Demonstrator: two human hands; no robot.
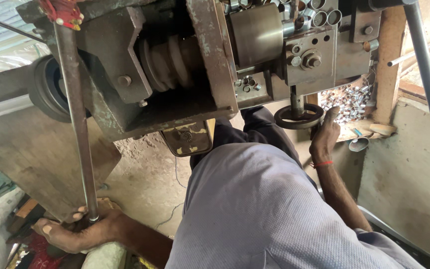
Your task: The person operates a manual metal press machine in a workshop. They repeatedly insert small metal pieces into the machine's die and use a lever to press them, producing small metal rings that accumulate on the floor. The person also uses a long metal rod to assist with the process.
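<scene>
I look down over my grey shirt at an old metal lathe-like machine (175,65). My left hand (78,231) is closed around the lower end of a long steel lever rod (75,114) that rises to a red-wrapped top. My right hand (324,134), with a red thread at the wrist, rests against the rim of a small black handwheel (297,117) under the machine's tool block (309,57). A shiny steel cylinder (257,32) sits in the machine beside the stepped pulley (167,62).
Several small metal rings lie in a pile (349,102) right of the handwheel, with more short tubes (314,12) on top of the machine. A second long rod (426,74) hangs at the right. A metal scoop (359,143) lies by a concrete wall. Dirt floor below.
</scene>
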